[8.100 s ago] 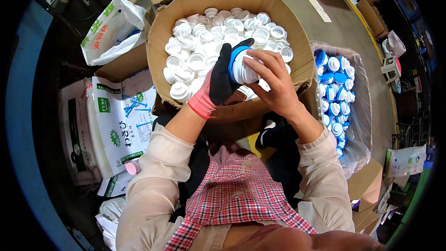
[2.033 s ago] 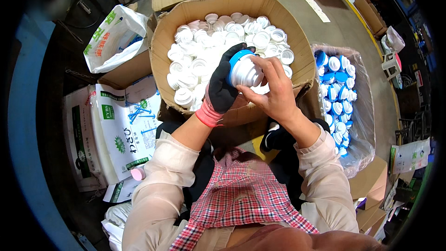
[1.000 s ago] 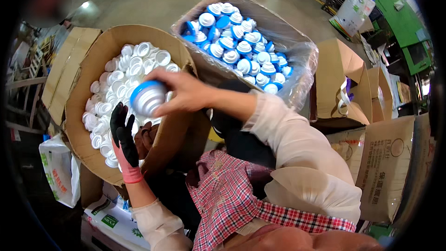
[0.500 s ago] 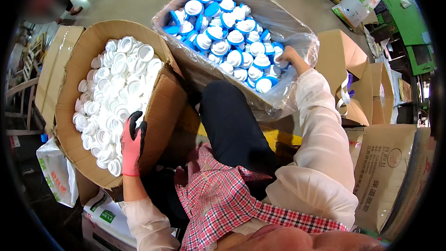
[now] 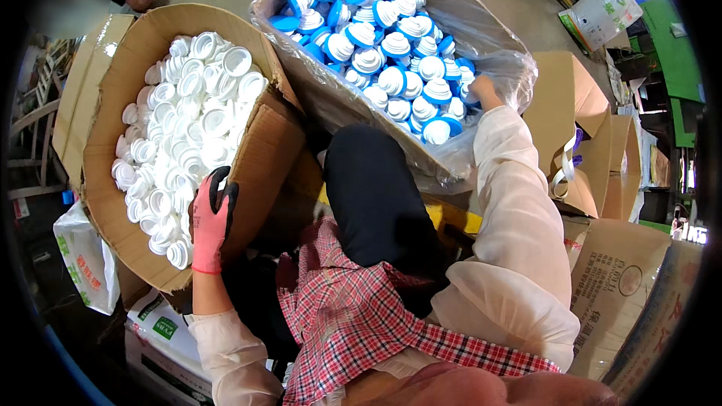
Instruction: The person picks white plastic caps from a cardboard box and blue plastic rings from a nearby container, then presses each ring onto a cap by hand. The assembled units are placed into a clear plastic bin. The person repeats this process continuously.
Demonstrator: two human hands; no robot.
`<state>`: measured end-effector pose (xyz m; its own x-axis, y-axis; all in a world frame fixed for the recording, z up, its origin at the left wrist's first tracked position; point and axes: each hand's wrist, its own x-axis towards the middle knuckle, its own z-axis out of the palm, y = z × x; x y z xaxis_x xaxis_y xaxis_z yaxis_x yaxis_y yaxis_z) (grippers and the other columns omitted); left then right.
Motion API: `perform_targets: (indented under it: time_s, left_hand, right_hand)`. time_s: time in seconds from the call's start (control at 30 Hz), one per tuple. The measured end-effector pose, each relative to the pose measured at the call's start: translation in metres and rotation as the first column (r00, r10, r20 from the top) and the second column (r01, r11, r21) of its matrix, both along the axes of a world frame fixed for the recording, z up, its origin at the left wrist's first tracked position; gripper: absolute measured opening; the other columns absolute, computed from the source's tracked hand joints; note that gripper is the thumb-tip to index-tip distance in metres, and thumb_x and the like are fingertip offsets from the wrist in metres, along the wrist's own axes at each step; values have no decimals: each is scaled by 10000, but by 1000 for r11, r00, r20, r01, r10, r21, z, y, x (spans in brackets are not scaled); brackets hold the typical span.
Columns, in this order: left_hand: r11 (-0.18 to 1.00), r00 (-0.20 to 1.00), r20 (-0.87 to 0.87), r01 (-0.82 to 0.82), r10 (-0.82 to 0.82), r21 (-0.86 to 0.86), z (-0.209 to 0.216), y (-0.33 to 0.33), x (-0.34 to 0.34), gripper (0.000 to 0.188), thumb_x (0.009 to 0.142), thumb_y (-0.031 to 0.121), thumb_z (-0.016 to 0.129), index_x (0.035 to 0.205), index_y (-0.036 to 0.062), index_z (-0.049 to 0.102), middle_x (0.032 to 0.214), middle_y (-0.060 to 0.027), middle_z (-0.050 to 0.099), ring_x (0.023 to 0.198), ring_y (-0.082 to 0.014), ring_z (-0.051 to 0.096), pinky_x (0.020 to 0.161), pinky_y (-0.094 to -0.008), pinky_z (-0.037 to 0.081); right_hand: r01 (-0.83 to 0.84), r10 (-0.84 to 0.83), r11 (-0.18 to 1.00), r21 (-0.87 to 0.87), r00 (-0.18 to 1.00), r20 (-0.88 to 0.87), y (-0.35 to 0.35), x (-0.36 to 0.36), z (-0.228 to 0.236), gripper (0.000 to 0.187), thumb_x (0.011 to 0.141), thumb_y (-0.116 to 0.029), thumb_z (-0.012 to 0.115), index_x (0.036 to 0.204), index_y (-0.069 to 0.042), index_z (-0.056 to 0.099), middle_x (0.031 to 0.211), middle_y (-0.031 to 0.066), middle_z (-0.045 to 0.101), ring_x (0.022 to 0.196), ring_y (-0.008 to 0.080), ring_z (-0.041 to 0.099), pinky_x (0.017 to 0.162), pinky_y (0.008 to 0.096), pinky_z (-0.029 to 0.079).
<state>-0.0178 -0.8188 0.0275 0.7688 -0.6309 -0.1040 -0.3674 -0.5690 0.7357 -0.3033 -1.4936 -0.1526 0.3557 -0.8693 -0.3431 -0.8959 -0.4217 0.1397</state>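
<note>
1. Two hands in view, no tabletop — open cartons either side of the knee.
2. Left hand (image 5: 213,214), in a coral-and-black glove (image 5: 207,244), is over the near edge of a brown cardboard carton (image 5: 267,162); grip loose, thumb apart from fingers, nothing visible in it.
3. White stepped plastic caps (image 5: 216,122) heaped inside that carton, just beyond the gloved fingertips.
4. Right hand (image 5: 486,93), bare, reaches into the right end of a plastic-lined carton (image 5: 316,80); fingers partly hidden among caps — cannot tell if its grip has one.
5. Blue-and-white stepped plastic caps (image 5: 395,44) piled in the lined carton, at varied tilts, some with the blue disc showing.
6. Cartons sit side by side, lined one farther right.
7. Plaid apron (image 5: 353,316) and dark trouser knee (image 5: 376,195) below.
8. White printed bag (image 5: 86,256) left; open cardboard box (image 5: 553,116) right.
</note>
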Motion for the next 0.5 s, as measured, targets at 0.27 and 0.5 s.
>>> perform_targets:
  time_s: [0.27,0.5]
  left_hand:
    - [997,987,155,57,-48,-56,27,2,-2,426,842,-9,598,1264,27,555,1241,-164,559,1155,-339,538,958,-379,451]
    - [968,970,203,-82,131,-235,28,31,4,390,849,22,568,1237,-7,560,1204,-177,600,1152,-328,554,1012,-381,410]
  right_hand:
    - [-238,425,902,-361,646,635,122,6,115,238,869,-139,617,1081,-39,659,1075,182,666,974,368,632,859,433,499]
    - [-787,625,532,-311,118,771,360,10,151,152,730,17,566,876,-25,573,875,165,550,880,356,575,745,431,478]
